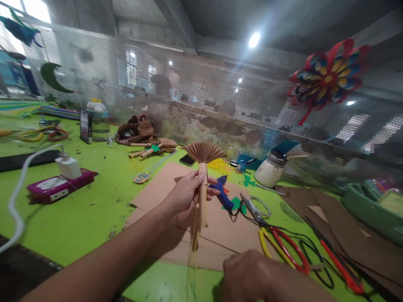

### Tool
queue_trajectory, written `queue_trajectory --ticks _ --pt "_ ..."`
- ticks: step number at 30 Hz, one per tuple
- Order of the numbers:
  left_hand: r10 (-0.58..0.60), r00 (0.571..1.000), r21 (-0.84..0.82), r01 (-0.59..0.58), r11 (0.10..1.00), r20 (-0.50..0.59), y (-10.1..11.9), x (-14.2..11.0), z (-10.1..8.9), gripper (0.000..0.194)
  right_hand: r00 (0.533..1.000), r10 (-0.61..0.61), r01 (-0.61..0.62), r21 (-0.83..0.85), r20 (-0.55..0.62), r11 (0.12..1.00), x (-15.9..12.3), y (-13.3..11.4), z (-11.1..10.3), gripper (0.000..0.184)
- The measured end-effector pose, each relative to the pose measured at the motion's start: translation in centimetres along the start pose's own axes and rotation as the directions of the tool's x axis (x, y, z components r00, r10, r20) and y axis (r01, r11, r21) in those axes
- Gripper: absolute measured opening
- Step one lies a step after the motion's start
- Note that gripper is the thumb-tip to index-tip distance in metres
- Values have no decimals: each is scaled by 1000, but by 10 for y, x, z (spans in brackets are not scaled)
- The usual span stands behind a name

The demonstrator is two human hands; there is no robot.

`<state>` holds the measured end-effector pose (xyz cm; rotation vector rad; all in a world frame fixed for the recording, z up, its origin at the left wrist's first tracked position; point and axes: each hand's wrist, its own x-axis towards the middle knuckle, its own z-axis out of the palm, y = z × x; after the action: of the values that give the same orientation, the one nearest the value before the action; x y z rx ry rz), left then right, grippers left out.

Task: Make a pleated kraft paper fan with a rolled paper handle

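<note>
L hand (188, 188) has its grip clamped on brown pleated fan (205, 152) by the rolled handle (202, 168), held upright, pleats up, over brown paper sheets (157, 184) on green table (103, 180). R hand (252, 272) low, fingers curled; can't tell if grip's on anything. Blue glue gun (224, 195) nr L fingertips, scissors (256, 214) nr R hand.
</note>
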<state>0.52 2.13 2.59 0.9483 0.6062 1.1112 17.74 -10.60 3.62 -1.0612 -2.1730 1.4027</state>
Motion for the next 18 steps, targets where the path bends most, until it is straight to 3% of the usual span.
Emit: queue_trajectory --ticks 3,5,7,10,13,16,18 --pt "35 999 -3 -36 999 -32 1 2 -1 14 995 -98 97 -74 -5 993 -3 -8 -17 18" --pt "50 998 -30 -51 998 -40 1 2 -1 12 992 -98 86 -146 -79 985 1 -6 -26 20" --pt "52 998 -50 -53 997 -37 0 1 -1 7 957 -62 -12 -253 -283 967 11 3 -34 23" --pt "18 1000 -46 -19 999 -16 -2 -2 1 5 833 -8 -237 -369 -554 899 37 22 -50 37" --pt "-23 1000 -32 24 999 6 -7 -5 4 10 795 27 -368 -447 -605 815 69 38 -67 32" --pt "-31 999 -41 31 999 19 -11 -8 7 11 758 87 -531 -534 -647 658 98 51 -77 22" --pt "-25 999 -55 27 998 28 -12 -9 8 10 742 126 -604 -576 -658 551 111 58 -76 25"
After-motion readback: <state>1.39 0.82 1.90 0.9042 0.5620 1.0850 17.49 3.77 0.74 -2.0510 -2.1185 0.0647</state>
